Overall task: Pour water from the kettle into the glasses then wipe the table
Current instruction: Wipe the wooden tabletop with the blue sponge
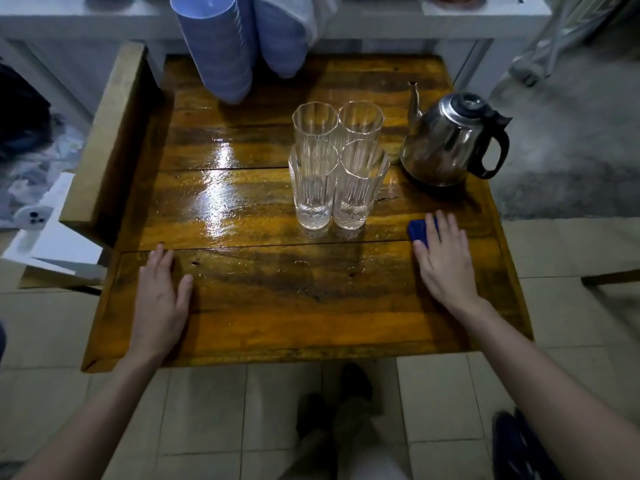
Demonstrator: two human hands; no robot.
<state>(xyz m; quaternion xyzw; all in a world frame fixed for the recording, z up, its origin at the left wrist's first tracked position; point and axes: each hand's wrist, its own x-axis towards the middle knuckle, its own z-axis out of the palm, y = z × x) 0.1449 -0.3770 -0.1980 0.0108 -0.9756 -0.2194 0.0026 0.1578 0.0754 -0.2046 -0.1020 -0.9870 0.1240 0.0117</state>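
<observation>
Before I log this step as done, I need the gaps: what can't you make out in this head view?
- Blue cloth: mostly hidden under the right hand.
- Water level in the four clear ribbed glasses: transparent, unclear.
- Steel kettle: contents hidden by its lid.
- Stacked blue plastic cups: cut off by the top edge.

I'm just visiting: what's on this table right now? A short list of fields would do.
surface: wooden table, glossy, looks wet
glasses: four clear glasses, clustered two by two
kettle: steel kettle, right of the glasses, spout pointing away
cloth: blue cloth under the right hand's fingertips
left hand: flat on the table, holding nothing
right hand: palm down on the cloth
far edge: stacked blue cups
</observation>
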